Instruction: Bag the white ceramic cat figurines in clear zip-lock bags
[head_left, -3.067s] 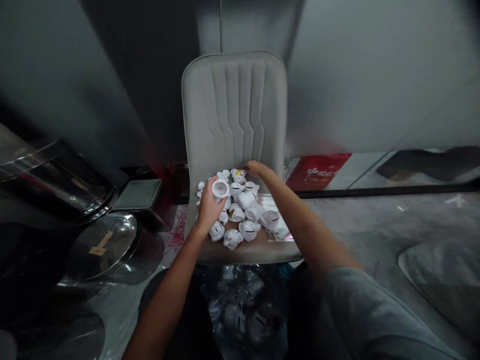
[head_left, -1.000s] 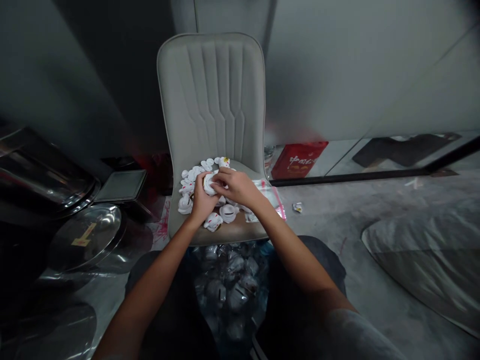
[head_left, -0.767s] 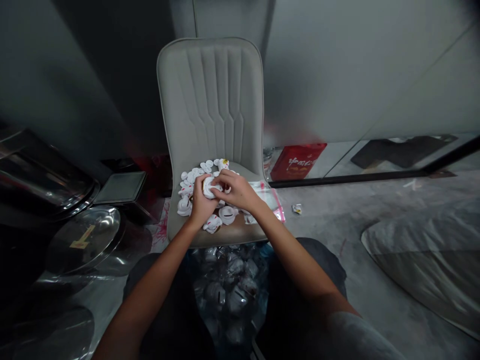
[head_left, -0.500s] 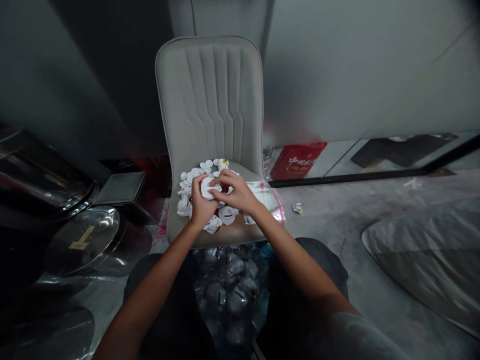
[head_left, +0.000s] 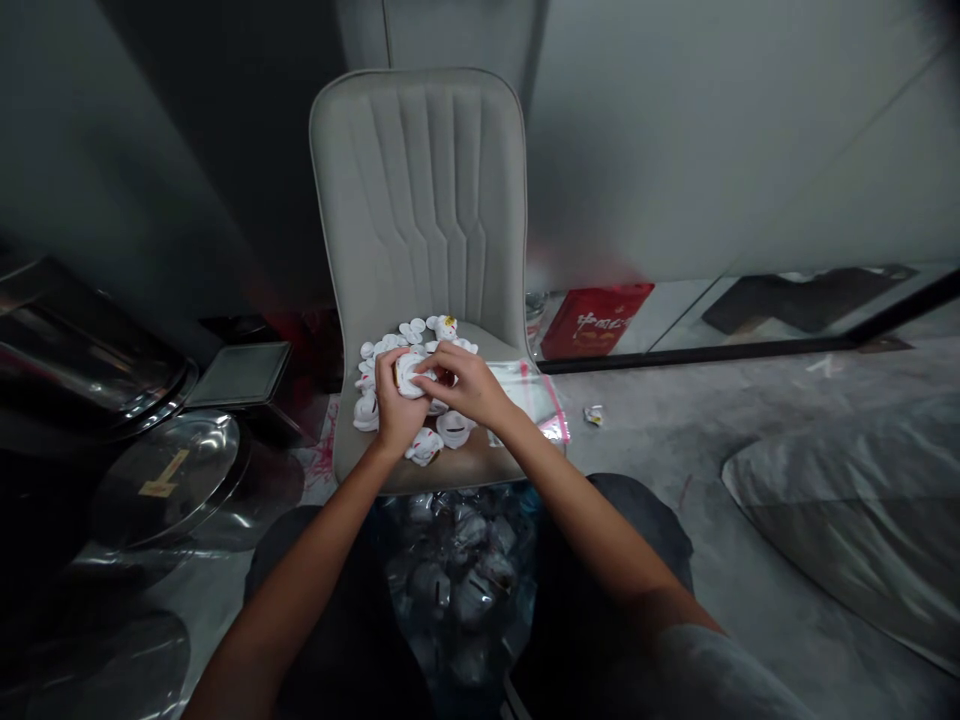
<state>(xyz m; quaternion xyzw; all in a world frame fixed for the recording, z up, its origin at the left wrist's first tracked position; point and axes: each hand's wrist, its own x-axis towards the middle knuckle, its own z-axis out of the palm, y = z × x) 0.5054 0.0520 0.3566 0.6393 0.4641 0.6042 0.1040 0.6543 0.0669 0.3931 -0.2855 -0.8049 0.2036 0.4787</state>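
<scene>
My left hand [head_left: 400,412] is wrapped round a small white figurine coin bank [head_left: 407,374], held over the chair seat with a round face turned up. My right hand [head_left: 471,382] has its thumb and fingertips closed on the top of that same coin bank. Around my hands lie several more white figurines; one slotted coin bank [head_left: 454,429] and one red-marked figurine [head_left: 424,446] are nearest the front edge. White round discs [head_left: 411,330] lie behind. Any small part between my right fingertips is too small to make out.
The grey padded chair [head_left: 420,180] faces me. Clear plastic bags [head_left: 536,395] with pink edges lie on the seat's right. Below, between my knees, a bag [head_left: 469,590] holds several wrapped figurines. Metal canisters [head_left: 180,470] stand at left, a red bag [head_left: 598,320] by the wall.
Both hands have shifted very slightly left with the coin bank, which is tilted a little differently. My right fingers stay on its top. Nothing else has clearly moved.
</scene>
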